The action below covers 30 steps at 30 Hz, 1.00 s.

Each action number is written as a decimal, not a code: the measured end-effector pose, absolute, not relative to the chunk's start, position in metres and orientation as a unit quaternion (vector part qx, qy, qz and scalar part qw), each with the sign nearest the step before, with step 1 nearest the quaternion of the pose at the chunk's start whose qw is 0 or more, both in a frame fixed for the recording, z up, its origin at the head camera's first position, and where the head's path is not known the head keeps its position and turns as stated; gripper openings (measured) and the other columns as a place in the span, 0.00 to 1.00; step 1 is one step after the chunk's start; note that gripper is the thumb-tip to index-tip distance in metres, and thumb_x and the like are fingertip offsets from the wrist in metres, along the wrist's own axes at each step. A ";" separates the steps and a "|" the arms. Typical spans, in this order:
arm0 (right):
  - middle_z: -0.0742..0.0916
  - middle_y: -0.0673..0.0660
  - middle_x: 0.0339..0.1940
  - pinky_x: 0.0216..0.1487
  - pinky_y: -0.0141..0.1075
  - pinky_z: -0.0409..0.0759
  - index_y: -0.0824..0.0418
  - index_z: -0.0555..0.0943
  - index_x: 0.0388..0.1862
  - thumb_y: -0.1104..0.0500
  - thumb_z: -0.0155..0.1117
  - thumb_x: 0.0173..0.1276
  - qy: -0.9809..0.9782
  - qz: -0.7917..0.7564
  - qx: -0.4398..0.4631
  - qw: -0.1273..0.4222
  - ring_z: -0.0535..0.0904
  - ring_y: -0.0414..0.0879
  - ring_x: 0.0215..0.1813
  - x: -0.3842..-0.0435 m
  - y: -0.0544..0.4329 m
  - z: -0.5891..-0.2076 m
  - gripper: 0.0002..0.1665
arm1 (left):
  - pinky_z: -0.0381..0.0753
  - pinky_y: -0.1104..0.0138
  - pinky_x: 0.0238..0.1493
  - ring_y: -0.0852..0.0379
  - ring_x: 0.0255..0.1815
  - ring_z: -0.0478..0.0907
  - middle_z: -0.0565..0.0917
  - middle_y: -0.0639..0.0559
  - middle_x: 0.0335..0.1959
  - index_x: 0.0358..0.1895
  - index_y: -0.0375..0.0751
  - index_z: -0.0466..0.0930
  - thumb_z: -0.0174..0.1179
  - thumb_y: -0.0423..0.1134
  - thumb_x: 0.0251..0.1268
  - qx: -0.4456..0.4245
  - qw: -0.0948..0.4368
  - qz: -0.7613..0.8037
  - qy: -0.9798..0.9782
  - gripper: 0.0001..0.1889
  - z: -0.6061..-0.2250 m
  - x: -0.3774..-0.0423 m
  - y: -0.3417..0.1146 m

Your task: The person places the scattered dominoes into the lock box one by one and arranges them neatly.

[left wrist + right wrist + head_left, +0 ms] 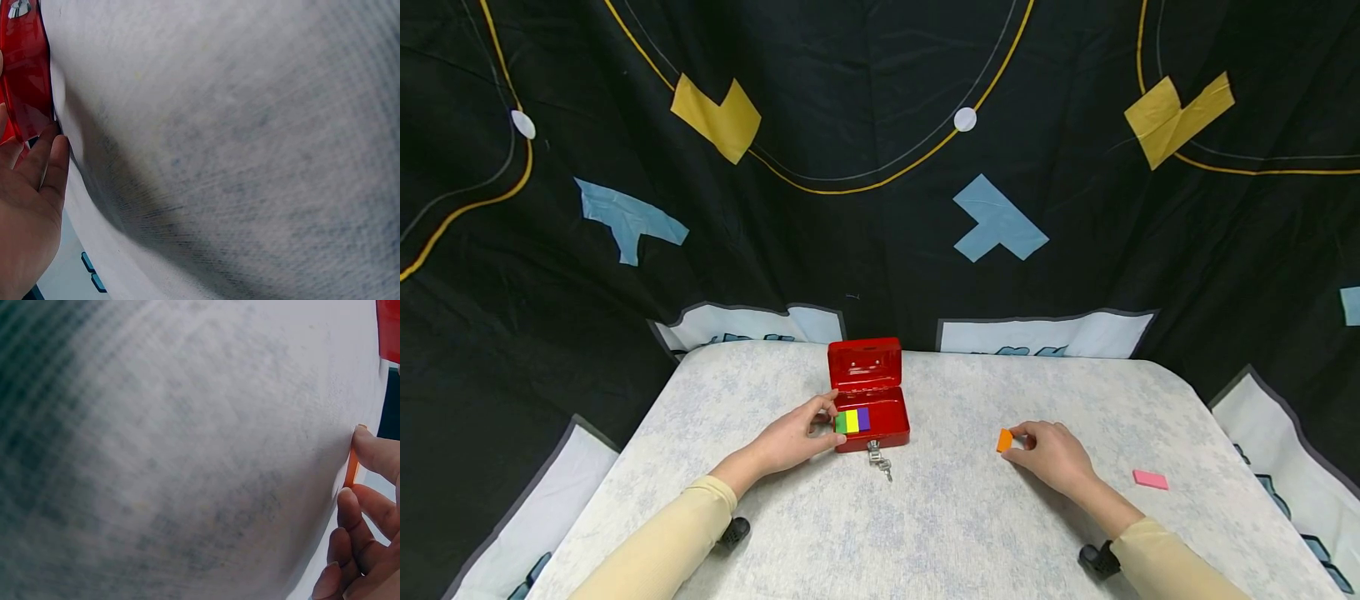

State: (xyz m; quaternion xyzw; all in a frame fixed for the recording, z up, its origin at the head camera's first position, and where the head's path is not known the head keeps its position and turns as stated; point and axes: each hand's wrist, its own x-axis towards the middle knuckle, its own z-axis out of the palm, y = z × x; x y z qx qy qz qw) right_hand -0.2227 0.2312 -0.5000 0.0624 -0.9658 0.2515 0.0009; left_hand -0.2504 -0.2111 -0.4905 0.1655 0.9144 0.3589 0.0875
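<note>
A red metal cash box stands on the table with its lid raised. Inside, at its left, a green tile, a yellow tile and a purple tile lie side by side. My left hand holds the box's left end, thumb by the front corner and fingers along the side toward the back. To the right of the box, my right hand pinches an orange tile between thumb and fingers; the right wrist view shows this orange tile edge-on.
A pink tile lies on the table right of my right hand. Keys hang from a silver lock at the box's front. The pale patterned table ends at a black curtain behind.
</note>
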 end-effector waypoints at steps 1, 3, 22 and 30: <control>0.78 0.48 0.26 0.33 0.40 0.65 0.60 0.87 0.52 0.48 0.77 0.63 -0.966 0.251 0.063 0.001 0.69 0.47 0.34 -0.223 0.231 -0.500 0.23 | 0.75 0.51 0.62 0.53 0.65 0.75 0.60 0.56 0.81 0.51 0.53 0.72 0.68 0.59 0.65 0.166 0.087 0.358 0.915 0.22 -0.490 -0.250 -0.211; 0.78 0.48 0.27 0.33 0.40 0.65 0.60 0.87 0.52 0.48 0.77 0.63 -0.966 0.251 0.063 0.002 0.69 0.47 0.34 -0.223 0.231 -0.500 0.23 | 0.75 0.52 0.61 0.53 0.65 0.75 0.60 0.56 0.81 0.51 0.53 0.72 0.68 0.59 0.66 0.168 0.086 0.358 0.914 0.22 -0.490 -0.250 -0.211; 0.78 0.48 0.26 0.33 0.40 0.66 0.61 0.88 0.51 0.49 0.78 0.62 -0.967 0.245 0.072 0.011 0.69 0.47 0.33 -0.223 0.230 -0.498 0.23 | 0.74 0.51 0.63 0.53 0.65 0.75 0.61 0.57 0.81 0.52 0.53 0.72 0.68 0.59 0.65 0.165 0.084 0.353 0.917 0.22 -0.490 -0.250 -0.211; 0.77 0.48 0.26 0.33 0.39 0.65 0.61 0.87 0.50 0.49 0.78 0.62 -0.967 0.239 0.084 0.021 0.68 0.46 0.33 -0.223 0.230 -0.501 0.23 | 0.76 0.53 0.61 0.55 0.65 0.74 0.60 0.58 0.81 0.52 0.54 0.72 0.68 0.59 0.65 0.162 0.087 0.354 0.917 0.22 -0.490 -0.251 -0.211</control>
